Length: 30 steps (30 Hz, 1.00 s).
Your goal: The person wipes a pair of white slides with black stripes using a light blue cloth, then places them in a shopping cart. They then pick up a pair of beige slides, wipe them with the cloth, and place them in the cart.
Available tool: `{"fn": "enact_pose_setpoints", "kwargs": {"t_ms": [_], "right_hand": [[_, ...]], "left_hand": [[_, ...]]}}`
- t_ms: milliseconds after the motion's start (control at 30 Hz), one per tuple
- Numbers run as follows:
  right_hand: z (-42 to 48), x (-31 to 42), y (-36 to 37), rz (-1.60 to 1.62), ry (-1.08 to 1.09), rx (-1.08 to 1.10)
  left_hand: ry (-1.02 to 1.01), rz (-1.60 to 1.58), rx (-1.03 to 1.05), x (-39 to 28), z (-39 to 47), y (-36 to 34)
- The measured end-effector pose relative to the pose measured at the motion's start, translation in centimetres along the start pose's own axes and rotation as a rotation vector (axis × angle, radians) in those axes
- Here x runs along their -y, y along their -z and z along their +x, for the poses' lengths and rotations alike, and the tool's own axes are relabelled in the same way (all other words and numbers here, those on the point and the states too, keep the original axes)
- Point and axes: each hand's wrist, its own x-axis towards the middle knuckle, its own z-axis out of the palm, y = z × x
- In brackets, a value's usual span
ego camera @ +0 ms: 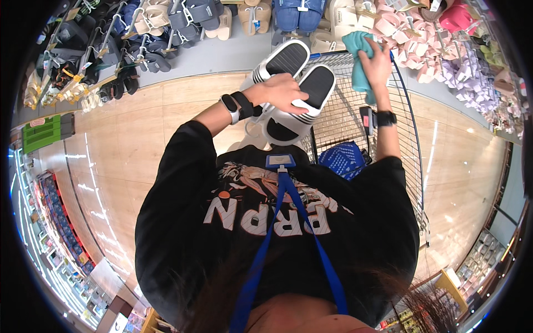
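A pair of white slide sandals with black footbeds and black side stripes (318,88) is in my left hand (282,92). My fingers lie across the straps, and the toe ends point away from me. Farther right, my right hand (377,62) grips a folded teal cloth (359,77) above the far part of a wire shopping cart (333,120). One slide overlaps the cart's left edge; I cannot tell whether it touches. A white hanger (253,130) shows beside the sandals. Inside the cart lies a blue patterned fabric item (343,160), partly hidden by my shirt.
Racks of hanging slippers run along the front: dark pairs (156,61) at left, blue ones (299,16) in the middle, pink (420,45) and lilac (468,83) at right. A green crate (41,133) stands at left on the tan floor (125,108).
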Motion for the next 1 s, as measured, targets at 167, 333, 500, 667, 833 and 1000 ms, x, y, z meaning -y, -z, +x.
{"fn": "enact_pose_setpoints", "kwargs": {"t_ms": [167, 333, 500, 667, 833, 1000], "right_hand": [[-4.7, 5.4, 2.8, 0.165, 0.183, 0.211], [-7.1, 2.8, 0.4, -0.143, 0.236, 0.392], [-6.6, -4.4, 3.9, -0.172, -0.136, 0.121], [-7.4, -4.8, 7.1, 0.125, -0.221, -0.153], [-8.9, -1.8, 9.3, 0.324, -0.283, -0.329], [-9.7, 2.5, 10.3, 0.436, -0.173, -0.18]], "left_hand": [[-0.056, 0.029, -0.053, 0.6, 1.2, 0.8], [-0.014, 0.003, -0.059, -0.2, 1.8, 1.3], [0.319, -0.022, -0.307, 0.6, 2.1, 1.8], [0.898, -0.377, -0.591, 2.1, 4.3, 4.3], [0.983, -1.27, -0.741, 2.8, 5.0, 4.6], [1.069, -1.514, -0.691, 1.1, 4.5, 2.8]]}}
